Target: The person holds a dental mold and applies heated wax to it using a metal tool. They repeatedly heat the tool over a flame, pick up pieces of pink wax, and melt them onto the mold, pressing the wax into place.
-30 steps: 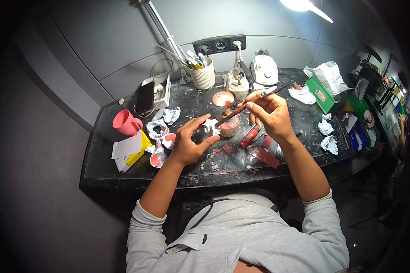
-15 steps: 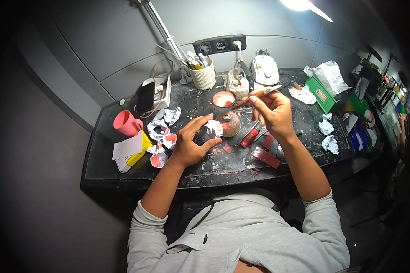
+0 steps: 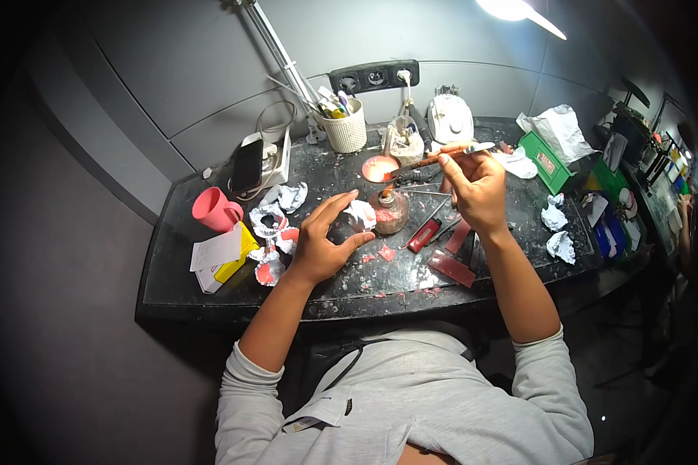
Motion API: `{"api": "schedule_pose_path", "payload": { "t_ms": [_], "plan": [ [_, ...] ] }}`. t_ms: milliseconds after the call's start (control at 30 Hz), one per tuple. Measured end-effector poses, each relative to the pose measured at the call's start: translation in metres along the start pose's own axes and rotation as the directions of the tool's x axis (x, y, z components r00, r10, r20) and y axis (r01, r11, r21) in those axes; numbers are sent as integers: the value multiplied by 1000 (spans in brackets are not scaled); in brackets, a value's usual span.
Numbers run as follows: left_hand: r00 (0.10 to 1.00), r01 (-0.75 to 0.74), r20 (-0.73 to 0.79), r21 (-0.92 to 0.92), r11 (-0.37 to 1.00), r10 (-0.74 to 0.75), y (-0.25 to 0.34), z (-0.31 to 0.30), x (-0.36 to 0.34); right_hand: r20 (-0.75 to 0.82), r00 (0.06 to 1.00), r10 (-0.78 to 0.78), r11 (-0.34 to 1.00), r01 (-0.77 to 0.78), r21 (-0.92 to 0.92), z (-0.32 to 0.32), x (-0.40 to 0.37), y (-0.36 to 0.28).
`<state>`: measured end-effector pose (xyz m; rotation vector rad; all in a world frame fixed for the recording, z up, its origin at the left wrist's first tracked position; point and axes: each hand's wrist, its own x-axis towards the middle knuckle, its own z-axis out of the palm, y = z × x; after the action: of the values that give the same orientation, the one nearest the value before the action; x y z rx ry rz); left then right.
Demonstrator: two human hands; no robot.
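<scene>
My left hand (image 3: 323, 242) is curled around a white plaster dental cast (image 3: 361, 216), thumb on the near side and fingers on the far side. In my right hand (image 3: 481, 191) is a wax spatula (image 3: 428, 163) with a brownish handle, pinched between thumb and fingers. Its working end points left to the edge of a small round dish of melted pink wax (image 3: 380, 167). Just below that tip, a glass spirit burner (image 3: 390, 212) shows an orange glow at its top. Pink wax sheets (image 3: 451, 268) and a red-handled tool (image 3: 424, 234) lie below my right hand.
Several plaster casts (image 3: 269, 221) with pink wax lie left of my left hand, near a pink mug (image 3: 216, 210) and a yellow box (image 3: 239, 256). Behind stand a pen cup (image 3: 344, 129) and a white device (image 3: 450, 118). A green box (image 3: 547, 161) is at right.
My right hand has moved slightly right and down, bringing the spatula's tip to the wax dish above the burner. My left hand and the cast have barely shifted.
</scene>
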<state>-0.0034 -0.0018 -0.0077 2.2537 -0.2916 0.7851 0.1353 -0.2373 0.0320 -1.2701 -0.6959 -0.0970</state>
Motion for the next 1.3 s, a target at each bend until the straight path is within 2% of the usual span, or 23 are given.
{"api": "schedule_pose_path", "payload": {
  "t_ms": [167, 233, 267, 333, 467, 800, 1000, 1100, 1167, 1300],
  "plan": [
    [999, -32, -12, 9, 999, 32, 4, 0, 1, 6, 1000, -9, 1000, 9, 30, 1, -1, -3],
    [999, -31, -15, 12, 999, 31, 4, -1, 1, 96, 995, 39, 995, -48, 89, 0, -2, -7],
    [999, -33, -15, 14, 999, 33, 4, -1, 1, 100, 994, 41, 995, -50, 89, 1, -3, -7],
    [1000, -27, -10, 17, 999, 27, 3, -1, 1, 214, 977, 27, 988, -59, 144, 4, -6, -6],
    [1000, -23, 4, 22, 999, 23, 3, -1, 1, 305, 952, 25, 985, -75, 152, 9, -11, -5],
    [1000, -11, 18, 2, 1000, 11, 5, 0, 1, 311, 951, 0, 990, -45, 136, 9, -12, 3],
    [1000, -2, 16, -9, 1000, 2, 4, 1, 1, 259, 966, -10, 989, -28, 144, 10, -9, -3],
    [1000, 13, 21, -27, 1000, -13, 2, 0, -1, 64, 998, 4, 995, -10, 100, 4, -3, -4],
    [994, 101, 57, -90, 991, -96, 4, -2, -1, -18, 1000, -7, 997, 8, 73, 0, -1, -4],
    [995, 88, 53, -89, 992, -84, 4, -2, 0, -19, 1000, -13, 1000, 14, 23, -2, 0, 1]
  ]
}}
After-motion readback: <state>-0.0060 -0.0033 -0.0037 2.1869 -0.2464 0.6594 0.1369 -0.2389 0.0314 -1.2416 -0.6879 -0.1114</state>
